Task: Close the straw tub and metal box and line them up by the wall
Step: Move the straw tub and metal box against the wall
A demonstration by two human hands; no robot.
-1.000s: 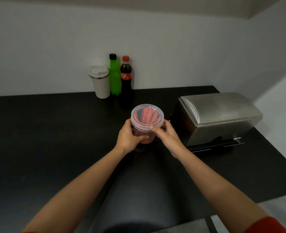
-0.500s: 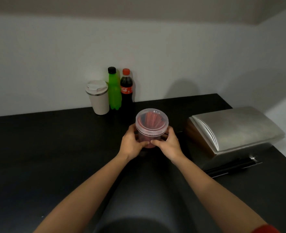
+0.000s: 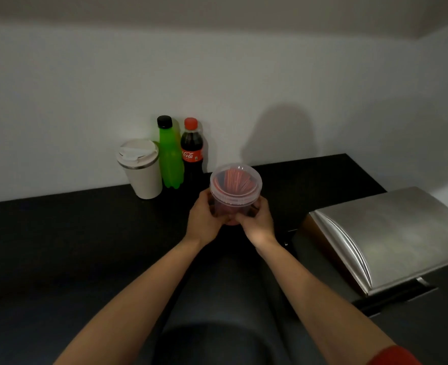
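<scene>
Head view, the only one.

Both hands on the tub [image 3: 235, 191]. Left hand [image 3: 204, 222] wraps the left wall and right hand [image 3: 258, 225] the right wall, fingers curled round it from either side, thumbs toward me. Gripping low on the body keeps the lid [image 3: 236, 171] free and the tub level. Lid sits on the rim and looks seated all round, with red straws [image 3: 234, 180] showing through it. My hands hide the base, so I cannot tell if it rests on the counter [image 3: 72, 246] or hangs just above.

The tub is mid-counter, just right of the cola bottle [image 3: 192, 154] and a little out from the wall [image 3: 244, 75]. Cup [image 3: 141, 172], green bottle [image 3: 170, 159] and cola stand in a row against that wall. My guess is the free spot right of the cola is where the tub belongs.

Metal box [image 3: 391, 233] is off to my right, apart from the tub, angled to the wall and well out from it. Its curved cover looks down. A dark gap shows under the front edge, so I cannot tell if it is fully shut.

Judgement: tub closing looks done, placing is in hand, box comes next.
</scene>
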